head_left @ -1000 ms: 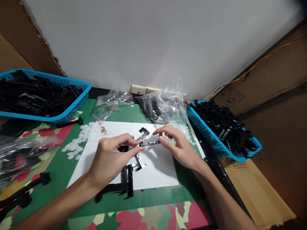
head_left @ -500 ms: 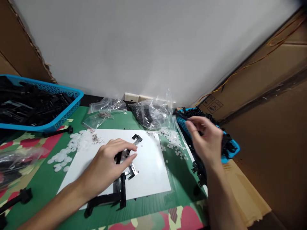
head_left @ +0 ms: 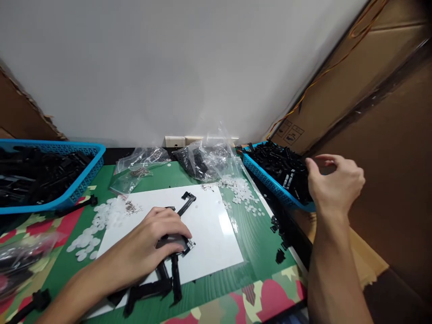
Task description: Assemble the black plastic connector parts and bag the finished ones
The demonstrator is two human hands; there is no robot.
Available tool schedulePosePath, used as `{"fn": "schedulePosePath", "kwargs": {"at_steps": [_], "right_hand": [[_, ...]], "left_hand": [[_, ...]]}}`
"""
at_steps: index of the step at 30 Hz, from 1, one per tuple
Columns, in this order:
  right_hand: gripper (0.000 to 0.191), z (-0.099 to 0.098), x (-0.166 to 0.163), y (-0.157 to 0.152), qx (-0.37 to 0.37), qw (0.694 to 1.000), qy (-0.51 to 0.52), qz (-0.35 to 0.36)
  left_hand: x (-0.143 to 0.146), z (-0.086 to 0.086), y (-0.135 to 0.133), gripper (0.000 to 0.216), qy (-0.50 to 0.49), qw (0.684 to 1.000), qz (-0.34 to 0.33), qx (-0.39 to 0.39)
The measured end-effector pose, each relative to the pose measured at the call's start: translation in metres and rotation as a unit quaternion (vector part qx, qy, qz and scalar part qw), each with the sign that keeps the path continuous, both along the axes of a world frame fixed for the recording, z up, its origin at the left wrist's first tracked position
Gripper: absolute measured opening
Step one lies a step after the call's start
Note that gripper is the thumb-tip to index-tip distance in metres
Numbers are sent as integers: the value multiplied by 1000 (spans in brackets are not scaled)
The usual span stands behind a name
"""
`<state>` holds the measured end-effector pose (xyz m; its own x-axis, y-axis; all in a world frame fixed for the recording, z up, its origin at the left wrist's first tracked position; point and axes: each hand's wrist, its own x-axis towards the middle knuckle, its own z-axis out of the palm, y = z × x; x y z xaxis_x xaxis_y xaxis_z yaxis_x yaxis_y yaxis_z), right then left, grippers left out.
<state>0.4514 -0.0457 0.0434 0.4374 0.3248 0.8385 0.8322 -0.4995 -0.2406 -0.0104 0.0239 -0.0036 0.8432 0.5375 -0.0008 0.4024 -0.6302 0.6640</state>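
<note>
My left hand (head_left: pixel 160 236) is low over the white sheet (head_left: pixel 216 225), its thumb and fingers curled round a black plastic part with a shiny end (head_left: pixel 190 245). The palm hides most of that part. A slim black piece with a hooked end (head_left: pixel 187 202) lies just beyond the fingers. Several more black plastic pieces (head_left: pixel 148 290) lie below the hand, at the sheet's near edge. Off to the right, my right hand (head_left: pixel 337 184) is raised beside the right blue basket (head_left: pixel 270 182) of black parts. Its thumb and fingertips are apart, with nothing visible between them.
Another blue basket (head_left: pixel 84 182) of black parts stands at left. White discs (head_left: pixel 87 229) and small metal pins (head_left: pixel 131 207) lie on the green mat, with more discs (head_left: pixel 241 191) at right. Plastic bags (head_left: pixel 205 157) rest by the wall. Cardboard boxes (head_left: pixel 381 135) line the right side.
My left hand has come down and closed round the black part on the sheet. My right hand has moved right, to the basket's outer side. The view has shifted.
</note>
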Motion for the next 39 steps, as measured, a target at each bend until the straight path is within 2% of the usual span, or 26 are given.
{"fn": "schedulePosePath", "kwargs": {"at_steps": [3,5,6,8,10,12,15,18,24,29,32,39], "right_hand": [[20,6,-43,9,52,991,30,118],[21,4,-78,17,17,968,74,240],[18,0,-95,20,-32,944,91,315],[13,-11,-126,26,-168,877,114,436],[13,-26,-147,31,-284,819,122,483],[13,-40,-157,35,-334,800,135,480],[14,-55,-162,42,-328,812,156,456],[16,-62,-163,50,-313,826,163,440],[16,-70,-168,64,-306,835,171,424],[17,-72,-168,68,-309,832,175,427],[18,-72,-168,67,-307,829,174,434],[23,-68,-169,64,-282,824,194,451]], "left_hand": [[1,1,0,18,2,1000,-11,0],[1,1,1,20,-12,1000,-18,12],[1,2,2,21,-19,999,-22,18],[-1,4,5,20,-29,999,-28,29],[-3,5,7,19,-33,998,-28,34],[-5,6,8,23,-37,998,-24,42],[-5,9,6,30,-40,997,-22,62],[-2,13,2,27,-34,996,-24,75],[0,22,-5,16,-14,997,-22,71],[-4,17,-5,20,-12,997,4,75],[-4,14,-5,14,-2,997,11,73],[0,17,-8,10,-7,996,10,83]]}}
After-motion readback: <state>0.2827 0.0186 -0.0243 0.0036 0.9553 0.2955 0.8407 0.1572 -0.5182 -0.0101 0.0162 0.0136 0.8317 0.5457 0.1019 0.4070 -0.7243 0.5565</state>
